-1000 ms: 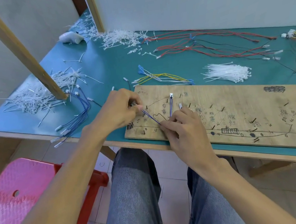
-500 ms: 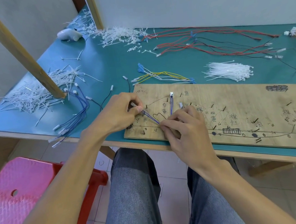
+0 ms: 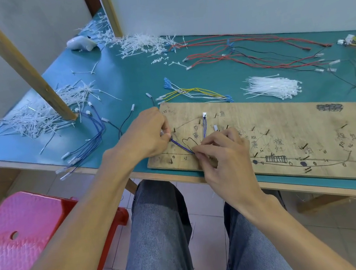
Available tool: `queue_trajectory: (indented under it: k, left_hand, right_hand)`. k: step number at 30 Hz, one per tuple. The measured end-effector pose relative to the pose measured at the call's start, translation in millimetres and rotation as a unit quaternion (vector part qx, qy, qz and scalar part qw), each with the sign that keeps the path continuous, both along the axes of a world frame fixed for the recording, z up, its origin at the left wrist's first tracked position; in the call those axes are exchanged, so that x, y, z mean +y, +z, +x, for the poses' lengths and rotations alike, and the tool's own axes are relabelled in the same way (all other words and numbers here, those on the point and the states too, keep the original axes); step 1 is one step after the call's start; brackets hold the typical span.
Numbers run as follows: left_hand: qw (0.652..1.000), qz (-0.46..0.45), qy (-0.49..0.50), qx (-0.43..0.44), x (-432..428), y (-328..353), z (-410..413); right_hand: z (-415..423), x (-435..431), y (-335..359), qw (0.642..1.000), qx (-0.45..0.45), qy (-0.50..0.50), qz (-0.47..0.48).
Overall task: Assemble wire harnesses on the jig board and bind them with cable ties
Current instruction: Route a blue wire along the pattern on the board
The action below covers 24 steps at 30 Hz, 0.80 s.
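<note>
Fingers of the left hand (image 3: 144, 136) are pinched tight on one end of the blue wires (image 3: 181, 147), right at the jig board's (image 3: 281, 129) left end, beside a small black peg. The right hand (image 3: 222, 154) pinches the same blue strand at its lower bend, thumb and forefinger closed on it, the other fingers curled loosely above the board. From that pinch a second run of blue wire climbs toward twelve o'clock to a white connector (image 3: 204, 115) seated between pegs.

The board lies flat on the teal table (image 3: 124, 81), its face covered in pen marks and short dark pegs (no bins or trays here, everything sits loose on the mat). At one o'clock from the hands lies a neat bundle of white cable ties (image 3: 274, 86); at twelve o'clock, just beyond the board's far edge, a yellow-and-white harness (image 3: 194, 92). Red and black wires (image 3: 252, 56) sprawl farther back toward one o'clock. At ten o'clock, a scatter of cut tie ends (image 3: 38, 117) surrounds a slanted wooden post (image 3: 22, 62), with more blue leads (image 3: 87, 148) draped to the table's near edge. A red stool (image 3: 30, 234) stands at eight o'clock.
</note>
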<state>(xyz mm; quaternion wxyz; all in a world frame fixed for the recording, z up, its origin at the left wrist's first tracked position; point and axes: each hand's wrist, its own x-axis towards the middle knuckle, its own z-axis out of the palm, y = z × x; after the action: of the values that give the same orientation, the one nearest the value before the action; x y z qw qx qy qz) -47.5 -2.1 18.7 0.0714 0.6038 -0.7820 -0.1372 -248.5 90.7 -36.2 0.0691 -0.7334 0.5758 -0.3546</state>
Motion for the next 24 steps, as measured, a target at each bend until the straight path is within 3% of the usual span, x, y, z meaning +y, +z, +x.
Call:
queue_trajectory:
  k: [4, 10, 13, 16, 21, 24]
  left_hand:
    - [0.999, -0.013, 0.009, 0.032, 2.6, 2.6, -3.0]
    - [0.988, -0.137, -0.056, 0.049, 27.6, 4.7, -19.2]
    - [0.985, -0.131, -0.112, 0.028, 48.7, -2.9, -32.7]
    - [0.989, -0.1, -0.099, 0.043, 54.2, -9.8, -36.8]
    - [0.99, -0.099, -0.097, 0.032, 52.2, -10.3, -35.0]
    - [0.991, -0.083, -0.097, 0.035, 45.8, -4.0, -35.9]
  right_hand:
    - [-1.0, 0.2, 8.3, 1.0, 0.007, 0.001, 0.026]
    - [0.5, -5.2, 14.9, 0.997, 0.015, -0.014, 0.068]
    - [-2.0, -6.1, 14.9, 0.997, 0.0, -0.012, 0.075]
    - [-8.9, -4.5, 16.1, 0.997, -0.019, 0.011, 0.075]
    - [-44.0, -4.5, 26.7, 0.992, -0.121, -0.017, 0.025]
    - [-69.5, -22.7, 31.2, 0.97, -0.223, -0.074, 0.066]
